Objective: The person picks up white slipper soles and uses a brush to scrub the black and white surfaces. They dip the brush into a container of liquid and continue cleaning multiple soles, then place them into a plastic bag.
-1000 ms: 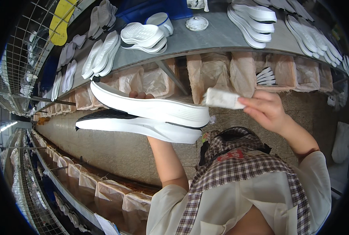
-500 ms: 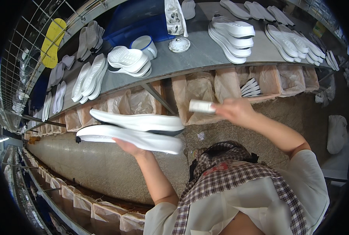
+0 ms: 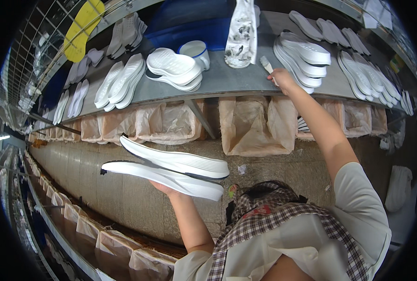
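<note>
My left hand [image 3: 164, 188] is closed under a pair of white shoe soles with dark edging, held over the floor. The upper sole [image 3: 178, 157] lies above the lower sole [image 3: 171, 180], both roughly level with their toes to the left. My right arm reaches forward to the grey bench, where my right hand [image 3: 283, 79] is closed around a small pale brush [image 3: 266, 65], its bristle end pointing away from me. Left of the brush is a tall white object [image 3: 240, 35] with dark smudges. Just right of my hand stands a stack of white soles [image 3: 307, 58].
The grey bench [image 3: 260, 86] carries more white soles [image 3: 173, 65], a white mug [image 3: 195, 51] with a blue rim and a blue bin [image 3: 185, 21]. A yellow sole shape [image 3: 83, 30] hangs on wire mesh at left. Lined boxes [image 3: 257, 126] stand below the bench edge.
My right hand has moved forward with the brush, from above the boxes to the bench top. The left hand still holds the soles, now slightly lower in view. The view has shifted.
</note>
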